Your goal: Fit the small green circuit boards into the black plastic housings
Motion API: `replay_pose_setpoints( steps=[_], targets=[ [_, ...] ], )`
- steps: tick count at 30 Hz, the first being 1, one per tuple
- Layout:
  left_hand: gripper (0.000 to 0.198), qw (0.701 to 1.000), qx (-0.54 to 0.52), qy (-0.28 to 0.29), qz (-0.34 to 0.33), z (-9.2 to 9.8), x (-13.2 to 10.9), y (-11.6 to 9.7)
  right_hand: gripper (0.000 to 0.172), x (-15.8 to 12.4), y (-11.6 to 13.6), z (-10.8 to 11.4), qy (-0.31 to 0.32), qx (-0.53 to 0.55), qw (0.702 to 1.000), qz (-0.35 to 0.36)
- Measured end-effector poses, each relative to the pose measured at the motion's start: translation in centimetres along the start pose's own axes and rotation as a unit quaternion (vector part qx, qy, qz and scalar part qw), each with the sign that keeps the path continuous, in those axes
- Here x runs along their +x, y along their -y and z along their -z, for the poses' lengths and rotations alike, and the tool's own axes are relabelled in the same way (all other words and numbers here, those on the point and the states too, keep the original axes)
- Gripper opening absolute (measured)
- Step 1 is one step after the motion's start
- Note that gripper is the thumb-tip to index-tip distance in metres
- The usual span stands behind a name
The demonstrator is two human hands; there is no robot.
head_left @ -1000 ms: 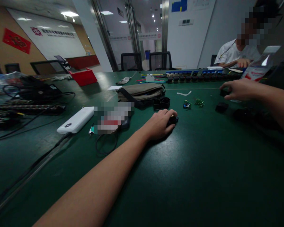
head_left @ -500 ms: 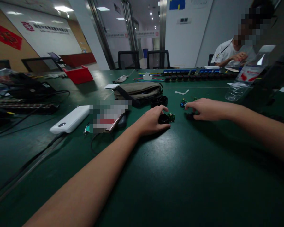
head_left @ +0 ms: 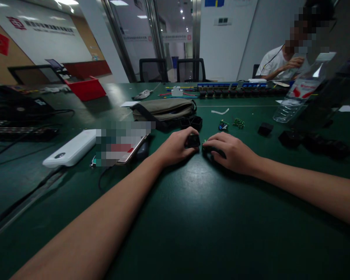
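My left hand (head_left: 175,149) rests on the green table (head_left: 210,217) with its fingers closed around a small black plastic housing (head_left: 192,140). My right hand (head_left: 230,151) lies right beside it, fingers curled over another small black part (head_left: 210,148) with a bit of green circuit board at its edge. The two parts almost touch at the table's middle. Beyond my hands lie two small green circuit boards (head_left: 238,123) and a blue-green one (head_left: 223,125).
A khaki pouch (head_left: 163,109) and black housings (head_left: 192,122) lie behind my hands. A white power bank (head_left: 71,149) and cables sit at left, loose black parts (head_left: 291,137) and a water bottle (head_left: 297,97) at right. A person sits at the far right corner.
My right hand has come back from the far right with a black part and now meets my left hand. The left hand has turned its black housing slightly. The view shifted a little.
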State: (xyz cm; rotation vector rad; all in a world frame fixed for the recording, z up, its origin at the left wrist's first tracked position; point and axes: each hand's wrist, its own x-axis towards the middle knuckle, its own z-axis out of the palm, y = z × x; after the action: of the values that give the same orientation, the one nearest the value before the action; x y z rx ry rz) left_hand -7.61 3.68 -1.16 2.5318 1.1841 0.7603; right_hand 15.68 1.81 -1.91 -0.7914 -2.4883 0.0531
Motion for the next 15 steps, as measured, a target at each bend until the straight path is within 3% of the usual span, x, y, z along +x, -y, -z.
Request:
replay_pose_setpoints(
  steps=[7, 12, 15],
  targets=[
    [0.039, 1.0, 0.0, -0.012, -0.015, -0.42, 0.35, -0.45, 0.003, -0.07, 0.04, 0.4, -0.055, 0.102, 0.993, 0.016],
    [0.038, 1.0, 0.0, -0.008, -0.01, -0.45, 0.48, -0.89, 0.009, -0.08, -0.05, 0.51, -0.08, 0.19, 0.977, -0.057],
    [0.039, 1.0, 0.002, -0.004, -0.013, -0.42, 0.45, -0.95, 0.017, -0.14, -0.16, 0.44, -0.086, 0.272, 0.951, -0.122]
  ],
)
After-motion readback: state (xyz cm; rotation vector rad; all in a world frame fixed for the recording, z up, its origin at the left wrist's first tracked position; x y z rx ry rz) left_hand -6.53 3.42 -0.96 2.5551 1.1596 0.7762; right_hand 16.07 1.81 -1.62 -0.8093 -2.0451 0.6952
